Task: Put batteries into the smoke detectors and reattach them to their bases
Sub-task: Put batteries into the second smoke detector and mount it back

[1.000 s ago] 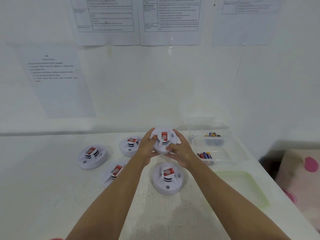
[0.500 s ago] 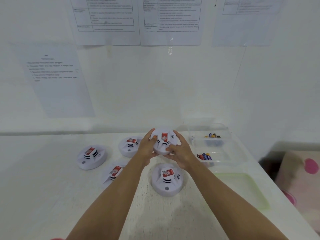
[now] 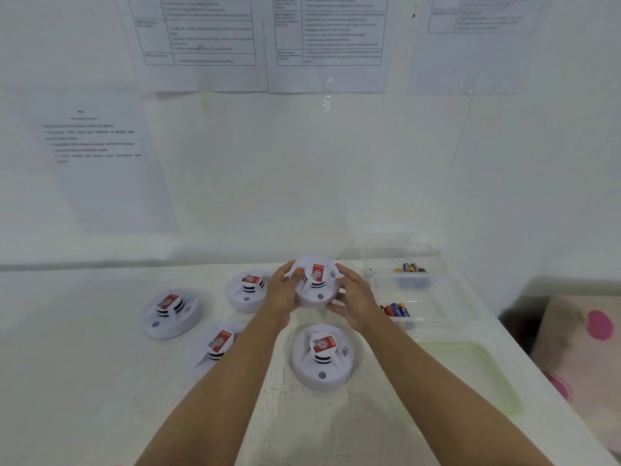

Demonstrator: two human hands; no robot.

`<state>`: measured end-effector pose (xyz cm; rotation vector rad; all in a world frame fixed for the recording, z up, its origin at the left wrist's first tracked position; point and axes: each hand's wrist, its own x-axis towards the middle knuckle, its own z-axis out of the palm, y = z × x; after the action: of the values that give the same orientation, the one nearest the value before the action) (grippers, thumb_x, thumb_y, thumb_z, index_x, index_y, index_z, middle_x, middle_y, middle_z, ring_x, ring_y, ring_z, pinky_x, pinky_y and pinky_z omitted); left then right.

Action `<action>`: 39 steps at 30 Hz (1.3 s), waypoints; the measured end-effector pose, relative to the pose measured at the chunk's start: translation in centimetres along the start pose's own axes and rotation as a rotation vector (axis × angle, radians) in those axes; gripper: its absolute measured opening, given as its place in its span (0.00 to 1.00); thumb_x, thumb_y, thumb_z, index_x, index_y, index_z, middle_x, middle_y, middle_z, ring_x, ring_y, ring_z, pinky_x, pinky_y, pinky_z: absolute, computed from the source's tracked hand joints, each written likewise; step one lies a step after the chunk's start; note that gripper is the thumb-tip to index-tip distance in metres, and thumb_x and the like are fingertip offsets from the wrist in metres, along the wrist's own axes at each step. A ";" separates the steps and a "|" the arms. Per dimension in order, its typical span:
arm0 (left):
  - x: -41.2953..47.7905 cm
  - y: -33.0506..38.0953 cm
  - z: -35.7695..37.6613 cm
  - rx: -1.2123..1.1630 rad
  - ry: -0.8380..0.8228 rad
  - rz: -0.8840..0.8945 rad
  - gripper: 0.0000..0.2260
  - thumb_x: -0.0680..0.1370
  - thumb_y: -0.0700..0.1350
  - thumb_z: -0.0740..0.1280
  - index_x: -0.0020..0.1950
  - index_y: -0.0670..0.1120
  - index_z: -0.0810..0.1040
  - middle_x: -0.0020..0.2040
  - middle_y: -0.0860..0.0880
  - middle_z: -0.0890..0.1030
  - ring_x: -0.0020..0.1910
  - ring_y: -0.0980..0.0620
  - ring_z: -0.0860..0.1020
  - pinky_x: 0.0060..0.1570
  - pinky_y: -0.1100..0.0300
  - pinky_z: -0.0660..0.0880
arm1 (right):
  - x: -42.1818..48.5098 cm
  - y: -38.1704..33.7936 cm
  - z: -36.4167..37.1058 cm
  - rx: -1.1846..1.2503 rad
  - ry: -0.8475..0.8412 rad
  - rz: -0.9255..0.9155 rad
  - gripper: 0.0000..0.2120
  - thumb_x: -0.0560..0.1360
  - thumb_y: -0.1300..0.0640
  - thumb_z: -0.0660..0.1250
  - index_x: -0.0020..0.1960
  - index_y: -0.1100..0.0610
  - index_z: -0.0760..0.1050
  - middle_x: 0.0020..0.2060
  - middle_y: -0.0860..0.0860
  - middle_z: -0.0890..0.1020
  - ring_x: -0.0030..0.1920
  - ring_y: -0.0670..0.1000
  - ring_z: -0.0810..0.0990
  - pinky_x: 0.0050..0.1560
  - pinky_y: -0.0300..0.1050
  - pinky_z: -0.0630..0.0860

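We see one white smoke detector (image 3: 317,284) lifted above the far part of the tabletop (image 3: 100,381), right of its middle, with its red-labelled cap facing us. The left hand (image 3: 281,292) grasps its left rim and the right hand (image 3: 357,302) grasps its right rim, the fingers of both curled round it. Its underside is turned away from us, so we cannot tell whether a base or a battery is in place.

Nearer the front edge, directly in line with it, a second detector (image 3: 322,359) sits flat on the tabletop. A third detector (image 3: 247,290) lies toward the far edge, and the left hand covers its right side. A fourth detector (image 3: 172,312) rests further left, well apart from the hands. A fifth detector (image 3: 215,346) lies between the fourth and the second; the left forearm hides its right part.

Along the right edge stand two clear boxes. The far container (image 3: 435,264) holds the far batteries (image 3: 410,268). The near container (image 3: 437,314) holds the near batteries (image 3: 396,310), which are partly behind the right wrist. We cannot read their labels.

A pale green tray (image 3: 470,375) lies toward the front right corner. Printed sheets (image 3: 329,42) hang on the wall, their text blurred and their tops cut off.
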<state>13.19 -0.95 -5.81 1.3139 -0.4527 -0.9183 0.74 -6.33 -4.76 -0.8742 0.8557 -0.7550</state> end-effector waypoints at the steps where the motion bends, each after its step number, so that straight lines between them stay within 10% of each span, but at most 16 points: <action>1: 0.4 -0.2 0.0 -0.006 -0.015 -0.013 0.17 0.81 0.41 0.60 0.70 0.45 0.69 0.65 0.44 0.75 0.61 0.43 0.76 0.50 0.50 0.77 | 0.2 0.0 0.0 0.007 0.020 0.001 0.19 0.76 0.68 0.54 0.61 0.53 0.73 0.47 0.52 0.79 0.49 0.57 0.77 0.39 0.47 0.77; 7: 2.6 -1.6 0.5 0.023 -0.033 -0.062 0.17 0.80 0.38 0.60 0.69 0.43 0.69 0.64 0.43 0.76 0.61 0.42 0.76 0.59 0.46 0.75 | 0.8 0.2 0.2 0.026 0.126 0.004 0.21 0.76 0.68 0.53 0.66 0.57 0.71 0.60 0.58 0.76 0.53 0.60 0.77 0.39 0.49 0.77; 39: 3.9 -3.0 0.6 0.084 -0.004 -0.016 0.15 0.81 0.37 0.58 0.68 0.41 0.71 0.64 0.41 0.76 0.62 0.42 0.75 0.64 0.44 0.71 | 1.1 0.7 0.3 -0.082 0.180 0.010 0.21 0.77 0.67 0.53 0.67 0.56 0.69 0.63 0.56 0.74 0.54 0.55 0.74 0.51 0.51 0.75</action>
<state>14.05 -4.34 -9.33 1.3940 -0.4886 -0.9236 1.67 -6.86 -5.57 -0.8830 1.0561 -0.8033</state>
